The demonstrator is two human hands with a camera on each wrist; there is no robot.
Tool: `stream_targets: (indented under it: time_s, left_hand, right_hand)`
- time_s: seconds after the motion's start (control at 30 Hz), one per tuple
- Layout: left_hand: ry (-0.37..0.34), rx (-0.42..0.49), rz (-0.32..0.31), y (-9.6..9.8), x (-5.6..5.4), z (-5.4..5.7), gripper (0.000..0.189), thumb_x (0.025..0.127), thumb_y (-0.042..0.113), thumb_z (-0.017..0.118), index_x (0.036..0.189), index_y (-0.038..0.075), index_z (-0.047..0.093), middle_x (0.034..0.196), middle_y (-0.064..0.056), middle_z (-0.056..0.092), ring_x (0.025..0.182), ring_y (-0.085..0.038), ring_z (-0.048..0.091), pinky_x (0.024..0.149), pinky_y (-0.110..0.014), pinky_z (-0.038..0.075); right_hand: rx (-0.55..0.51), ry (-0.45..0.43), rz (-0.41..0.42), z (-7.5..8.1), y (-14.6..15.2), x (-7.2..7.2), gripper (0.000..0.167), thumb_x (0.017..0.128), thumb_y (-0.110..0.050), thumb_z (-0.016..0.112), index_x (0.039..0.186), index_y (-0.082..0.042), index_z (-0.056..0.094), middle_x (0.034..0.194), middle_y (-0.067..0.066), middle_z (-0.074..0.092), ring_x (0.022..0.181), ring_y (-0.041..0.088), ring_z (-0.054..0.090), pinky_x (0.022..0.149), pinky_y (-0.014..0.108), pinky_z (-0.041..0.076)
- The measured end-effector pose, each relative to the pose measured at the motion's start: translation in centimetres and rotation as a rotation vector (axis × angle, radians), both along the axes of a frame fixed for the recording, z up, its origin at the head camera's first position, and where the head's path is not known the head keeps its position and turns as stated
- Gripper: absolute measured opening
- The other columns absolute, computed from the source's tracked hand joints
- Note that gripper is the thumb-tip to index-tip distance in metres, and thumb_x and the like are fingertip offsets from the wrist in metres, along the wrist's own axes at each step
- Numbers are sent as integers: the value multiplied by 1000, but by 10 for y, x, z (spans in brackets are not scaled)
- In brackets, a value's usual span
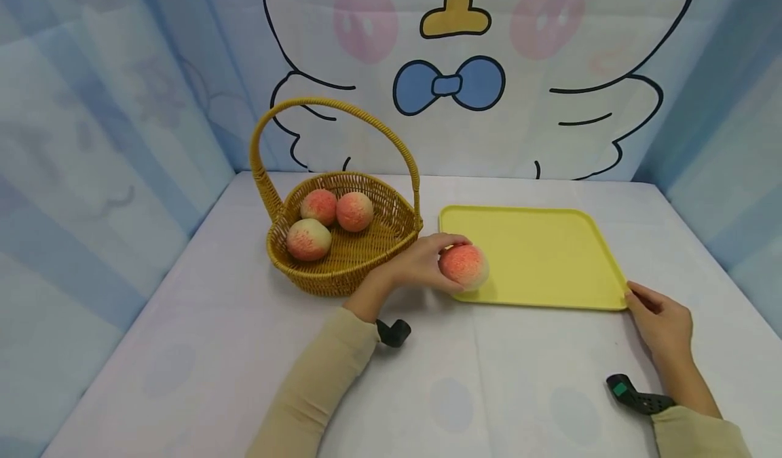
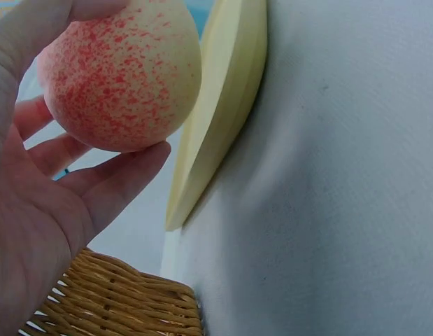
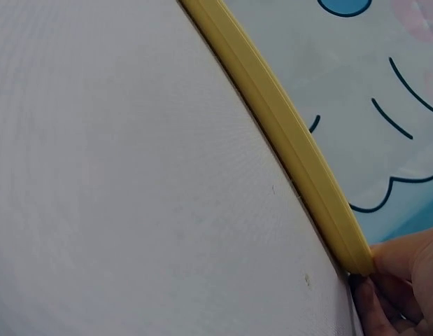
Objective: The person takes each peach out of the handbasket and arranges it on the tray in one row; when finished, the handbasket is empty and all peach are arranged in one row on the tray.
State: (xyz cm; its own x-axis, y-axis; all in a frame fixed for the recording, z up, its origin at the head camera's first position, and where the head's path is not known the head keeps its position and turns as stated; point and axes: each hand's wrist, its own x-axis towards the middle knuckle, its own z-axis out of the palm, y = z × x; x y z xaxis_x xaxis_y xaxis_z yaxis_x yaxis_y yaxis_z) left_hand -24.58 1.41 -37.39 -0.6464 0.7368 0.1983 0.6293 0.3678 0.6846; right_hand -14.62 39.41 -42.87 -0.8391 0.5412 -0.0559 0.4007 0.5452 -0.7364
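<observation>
Held peach (image 1: 464, 266): in the left hand, over the near left corner of the yellow tray (image 1: 544, 258), beside the basket (image 1: 322, 283); whether its underside touches the tray cannot be told.
Left hand (image 1: 421, 262): curved round the peach, thumb on the near side and fingers on the far side, spread about as wide as the fruit.
Peach weight: probably light, as its even, matte look suggests a foam or plastic imitation.
Peach firmness: likely firm with a little give; a hard squeeze could dent it or rub the speckled colour.
Peach grip: the dull skin should not be slippery, but the round shape may roll, so hold it across its widest part.
Right hand (image 1: 664, 326): pinches the tray's near right corner between thumb and fingers.
Tray handling: looks stiff, thin and light, likely to slide on the counter (image 1: 427, 410) if nudged; an edge or corner is the place to hold.
Peaches in basket: three, one nearer the front (image 1: 309, 239) and two behind (image 1: 319, 207) (image 1: 354, 212), best taken from above, clear of the arched handle (image 1: 305, 101).
</observation>
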Motion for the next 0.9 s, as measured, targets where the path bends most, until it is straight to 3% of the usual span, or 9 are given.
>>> stream_targets:
  time_s: [0.23,0.53,0.9]
  left_hand:
    - [-21,-83,-17,8,-3,-3,67,69,34,79,126,11,52,117,4,54,104,-5,47,87,-18,38]
    - [-13,-196,-25,18,-5,4,65,72,36,76,127,11,52,119,3,54,105,-6,47,86,-18,37]
    - [-114,-98,35,27,-8,-6,67,71,36,77,128,14,51,124,2,52,108,-7,45,86,-21,40]
  right_hand:
    - [9,1,-3,-1,1,2,53,93,-39,46,135,-6,45,136,20,42,124,34,36,97,45,34]
    - [7,-1,-3,0,0,1,54,93,-40,47,135,-6,45,134,19,44,122,33,38,96,41,36]
    - [24,8,6,-2,0,0,51,93,-37,46,134,-6,47,132,19,46,118,31,40,88,31,41]
